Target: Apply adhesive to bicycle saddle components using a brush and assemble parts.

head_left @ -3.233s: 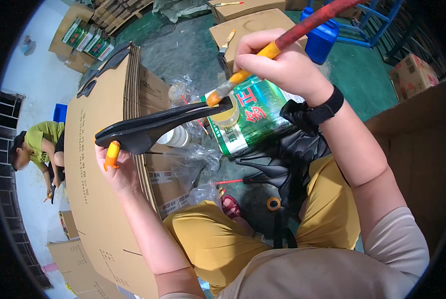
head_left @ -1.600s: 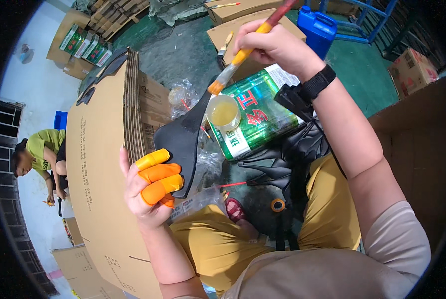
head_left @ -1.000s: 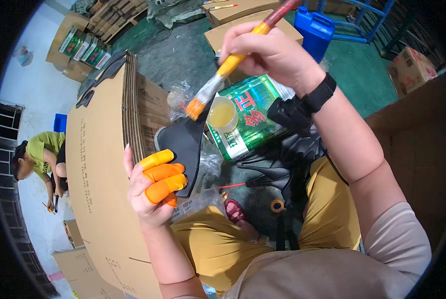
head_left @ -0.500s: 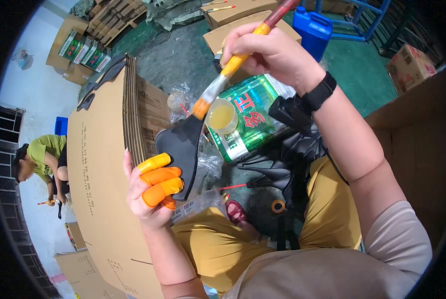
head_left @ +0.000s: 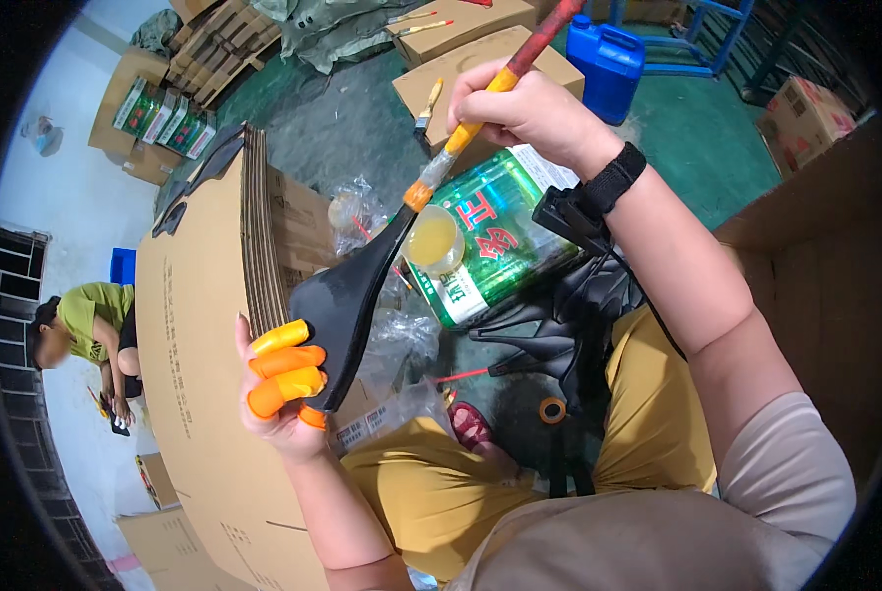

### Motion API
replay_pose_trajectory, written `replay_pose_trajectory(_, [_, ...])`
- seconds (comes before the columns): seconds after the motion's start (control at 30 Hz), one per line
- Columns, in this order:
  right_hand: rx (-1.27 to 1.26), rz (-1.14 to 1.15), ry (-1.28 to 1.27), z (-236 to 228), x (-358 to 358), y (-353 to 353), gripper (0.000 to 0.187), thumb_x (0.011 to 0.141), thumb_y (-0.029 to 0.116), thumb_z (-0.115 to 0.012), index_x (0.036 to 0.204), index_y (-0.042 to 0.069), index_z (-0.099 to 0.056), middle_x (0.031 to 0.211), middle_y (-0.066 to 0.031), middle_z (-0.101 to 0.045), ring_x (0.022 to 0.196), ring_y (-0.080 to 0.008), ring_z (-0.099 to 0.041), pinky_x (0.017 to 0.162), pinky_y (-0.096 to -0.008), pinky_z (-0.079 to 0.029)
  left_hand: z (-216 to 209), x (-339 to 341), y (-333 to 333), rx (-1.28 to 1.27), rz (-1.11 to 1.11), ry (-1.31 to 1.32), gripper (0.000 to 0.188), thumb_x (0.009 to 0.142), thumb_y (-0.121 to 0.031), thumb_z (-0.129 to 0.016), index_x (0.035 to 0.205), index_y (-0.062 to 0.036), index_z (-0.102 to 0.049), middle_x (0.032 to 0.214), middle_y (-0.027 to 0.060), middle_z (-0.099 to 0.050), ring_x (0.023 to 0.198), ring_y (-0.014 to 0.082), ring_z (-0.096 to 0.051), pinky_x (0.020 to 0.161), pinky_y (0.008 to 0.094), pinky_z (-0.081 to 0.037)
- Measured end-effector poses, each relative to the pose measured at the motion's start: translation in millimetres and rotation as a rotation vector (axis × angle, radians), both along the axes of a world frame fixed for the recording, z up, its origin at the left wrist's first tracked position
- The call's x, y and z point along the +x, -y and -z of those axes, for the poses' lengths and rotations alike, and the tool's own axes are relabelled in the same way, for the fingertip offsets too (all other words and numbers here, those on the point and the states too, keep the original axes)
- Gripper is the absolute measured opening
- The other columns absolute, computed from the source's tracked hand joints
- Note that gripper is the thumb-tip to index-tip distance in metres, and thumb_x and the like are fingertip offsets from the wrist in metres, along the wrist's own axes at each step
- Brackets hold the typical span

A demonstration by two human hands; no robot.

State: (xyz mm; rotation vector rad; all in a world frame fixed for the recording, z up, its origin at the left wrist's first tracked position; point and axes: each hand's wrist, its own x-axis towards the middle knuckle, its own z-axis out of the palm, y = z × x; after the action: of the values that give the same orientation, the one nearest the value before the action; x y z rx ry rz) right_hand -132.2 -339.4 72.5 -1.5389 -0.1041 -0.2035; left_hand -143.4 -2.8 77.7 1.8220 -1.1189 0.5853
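Observation:
My left hand [head_left: 285, 394], with yellow and orange finger cots, grips the wide end of a black saddle-shaped piece [head_left: 335, 295]. Its narrow nose points up and to the right. In my right hand [head_left: 540, 113] is a paintbrush [head_left: 469, 133] with a yellow and red handle. Its bristles touch the tip of the nose. Close by, a clear cup [head_left: 435, 242] of yellowish liquid stands on a green metal tin [head_left: 520, 261]. More black pieces [head_left: 549, 335] of similar shape lie to the right of the tin.
A stack of flat cardboard [head_left: 200, 325] rises at my left, with black pieces on top. Ahead are cardboard boxes [head_left: 500, 59] with brushes and a blue jerrycan [head_left: 607, 74]. A roll of tape [head_left: 551, 410] lies on the floor. A co-worker [head_left: 101, 325] crouches far left.
The black piece has turned and shifted slightly left and down with my left hand. The brush has moved from its upper edge onto the nose tip.

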Motion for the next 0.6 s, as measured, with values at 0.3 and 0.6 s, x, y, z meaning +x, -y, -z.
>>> replay_pose_trajectory(0.3, [0.04,0.113,0.087,-16.8,-9.6,11.8,0.015,0.081,0.016,-0.055,0.076,0.005,-0.063,0.066,0.003,-0.055,0.051,0.0,-0.04,0.044,-0.0149,-0.027,10.2,13.7,-7.4,-0.276,0.049,-0.15,0.024,0.071,-0.017,-0.073,0.078,-0.0095,-0.051,0.076,0.0083,-0.061,0.08,0.0235,-0.06,0.107,0.0537,-0.021])
replay_pose_trajectory(0.6, [-0.073,-0.014,0.137,-11.4,-4.3,-8.6,0.017,0.081,0.018,-0.055,0.077,0.004,-0.065,0.071,0.0014,-0.059,0.051,-0.0016,-0.041,0.045,-0.0167,-0.029,12.9,16.2,-11.2,-0.296,0.034,-0.165,0.024,0.071,-0.016,-0.073,0.079,-0.0097,-0.052,0.077,0.0078,-0.061,0.078,0.0222,-0.059,0.108,0.0539,-0.021])
